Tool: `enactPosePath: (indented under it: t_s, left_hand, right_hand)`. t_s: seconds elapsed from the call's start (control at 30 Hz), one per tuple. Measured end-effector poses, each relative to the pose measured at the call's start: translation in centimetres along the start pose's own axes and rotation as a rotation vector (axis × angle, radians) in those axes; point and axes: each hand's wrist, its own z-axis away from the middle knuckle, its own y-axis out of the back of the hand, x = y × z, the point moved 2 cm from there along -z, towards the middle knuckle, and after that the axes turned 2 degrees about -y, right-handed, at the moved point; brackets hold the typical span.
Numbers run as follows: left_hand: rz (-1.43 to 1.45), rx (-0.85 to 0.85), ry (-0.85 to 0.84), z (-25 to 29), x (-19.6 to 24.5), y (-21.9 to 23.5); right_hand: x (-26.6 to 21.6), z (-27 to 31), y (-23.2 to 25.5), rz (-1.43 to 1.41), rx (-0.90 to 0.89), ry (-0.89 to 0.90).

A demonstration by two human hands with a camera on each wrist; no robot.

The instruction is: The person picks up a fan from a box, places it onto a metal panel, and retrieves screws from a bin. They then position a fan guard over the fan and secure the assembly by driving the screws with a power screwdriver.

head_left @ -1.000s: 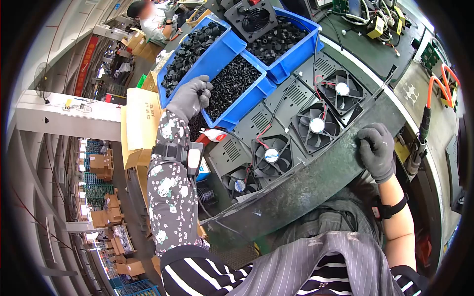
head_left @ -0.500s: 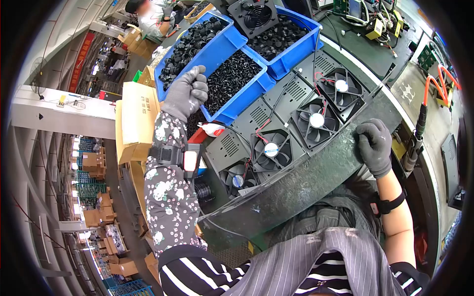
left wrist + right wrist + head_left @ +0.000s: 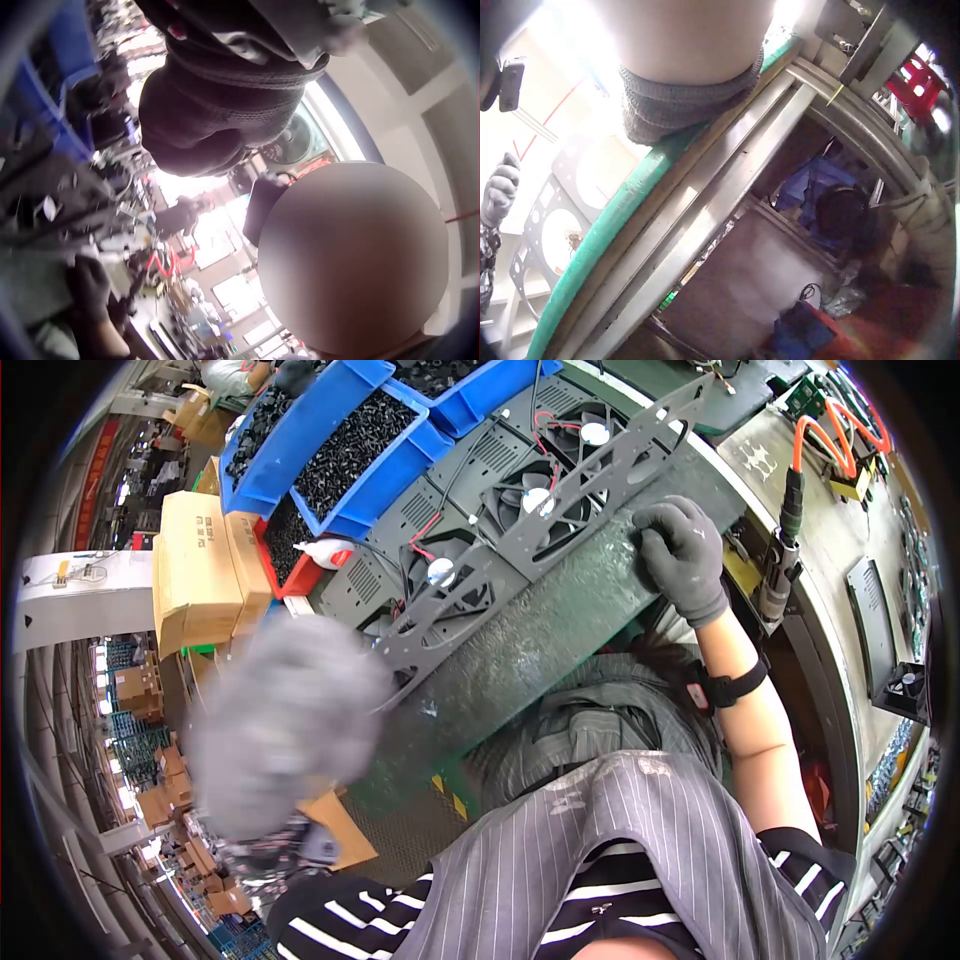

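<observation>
"Two hands: what's changed?"
"Left hand (image 3: 285,725) has moved from the blue bins (image 3: 375,510) to beside the slotted frame (image 3: 518,548); fingers blurred, can't tell."
"Right hand (image 3: 688,560)?"
"Near the frame, fingers loosely curled, empty."

A long, dark gray metal plate (image 3: 528,555), flat-faced and pierced by large rounded openings and smaller holes, extends diagonally in front of black fans (image 3: 538,503), partly covering them. The fans, square-framed with pale round hubs and red wires, lie in a row upon dark, slotted metal panels (image 3: 355,575).
</observation>
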Motion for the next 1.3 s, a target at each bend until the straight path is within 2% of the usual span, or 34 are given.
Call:
enactPosePath:
  t_s: [0.03, 0.07, 0.1, 0.13, 0.17, 0.23, 0.27, 0.33, 0.37, 0.47, 0.53, 0.6, 0.67, 0.73, 0.8, 0.83, 0.87, 0.9, 0.93, 0.97, 1.0, 1.07, 1.1, 1.13, 1.2, 1.23, 1.3]
  left_hand:
    - [0.164, -0.138, 0.409, -0.2, -1.1, -2.0]
    - [0.118, -0.207, 0.478, -0.4, -3.4, -3.6]
    - [0.118, -0.135, 0.534, -0.6, -6.0, -5.4]
    - [0.063, -0.152, 0.426, -1.2, -9.2, -6.1]
    - [-0.165, -0.144, 0.125, -2.1, -12.6, -6.5]
    - [-0.672, -0.065, -0.224, -4.0, -15.3, -7.3]
    - [-0.675, -0.066, -0.227, -4.5, -15.7, -7.8]
    - [-1.145, -0.030, -0.242, -5.4, -16.3, -9.1]
    - [-1.263, -0.033, -0.235, -5.7, -16.7, -9.4]
    - [-1.392, -0.002, -0.340, -6.2, -17.7, -8.9]
    - [-1.356, 0.018, -0.341, -5.2, -17.9, -8.3]
    - [-1.322, 0.090, -0.463, -4.0, -18.2, -7.6]
    - [-1.318, 0.077, -0.435, -3.1, -18.1, -7.0]
    - [-1.305, 0.150, -0.477, -2.0, -18.2, -6.3]
    - [-1.303, 0.189, -0.481, -0.7, -19.0, -5.3]
    - [-1.330, 0.229, -0.456, 0.1, -19.0, -4.9]
    - [-1.356, 0.269, -0.430, 0.6, -18.9, -4.5]
    - [-1.366, 0.300, -0.431, 1.0, -19.0, -4.2]
    - [-1.361, 0.302, -0.428, 1.3, -19.1, -4.1]
    - [-1.399, 0.325, -0.377, 1.7, -19.1, -3.8]
    - [-1.436, 0.348, -0.325, 2.0, -19.3, -3.7]
    - [-1.415, 0.381, -0.329, 2.2, -19.6, -3.2]
    - [-1.402, 0.398, -0.312, 2.5, -19.8, -3.0]
    - [-1.390, 0.416, -0.294, 2.8, -19.9, -2.8]
    - [-1.358, 0.406, -0.276, 2.8, -20.0, -2.4]
    - [-1.330, 0.388, -0.269, 2.8, -19.9, -2.3]
    - [-1.290, 0.391, -0.225, 2.8, -19.6, -2.5]
  right_hand:
    - [0.2, 0.0, -0.1, 0.007, 0.014, 0.008]
    - [0.3, 0.0, -0.1, 0.003, 0.017, 0.007]
    - [0.3, 0.0, -0.1, 0.004, 0.020, 0.016]
    - [0.3, 0.0, -0.1, 0.009, 0.024, 0.026]
    - [0.4, 0.0, -0.1, 0.011, 0.008, 0.026]
    - [0.7, 0.1, -0.2, 0.020, 0.007, 0.051]
    - [0.7, 0.2, -0.2, 0.029, 0.003, 0.075]
    - [0.6, 0.7, 0.3, 0.022, 0.012, 0.085]
    - [0.5, 0.8, 0.4, 0.008, 0.016, 0.090]
    - [0.9, 0.8, 0.2, 0.028, -0.018, 0.090]
    - [0.0, 1.2, 1.0, 0.007, -0.016, 0.119]
    - [-0.4, 2.0, 3.1, -0.085, 0.143, 0.035]
    - [1.4, 2.7, 6.7, 0.030, 0.354, 0.100]
    - [2.6, 3.2, 9.4, -0.070, 0.564, -0.129]
    - [6.0, 3.3, 11.4, 0.184, 0.579, -0.102]
    - [7.5, 3.3, 11.4, -0.035, 0.551, -0.215]
    - [9.6, 3.9, 11.8, -0.032, 0.546, -0.213]
    - [12.5, 4.8, 11.9, -0.206, 0.317, -0.430]
    - [13.2, 5.2, 11.3, -0.375, 0.080, -0.642]
    - [13.1, 5.8, 10.8, -0.259, 0.122, -0.474]
    - [11.9, 5.5, 10.9, -0.259, 0.116, -0.472]
    - [9.5, 4.8, 11.6, -0.711, 0.029, -0.763]
    - [9.1, 4.9, 12.3, -0.618, 0.024, -0.899]
    - [9.7, 5.7, 13.2, -0.643, -0.107, -0.797]
    - [8.5, 5.5, 14.7, -0.147, -0.380, -0.001]
    - [6.6, 4.7, 15.1, -0.143, -0.386, 0.001]
    - [3.8, 4.4, 15.2, -0.083, -0.655, -1.095]
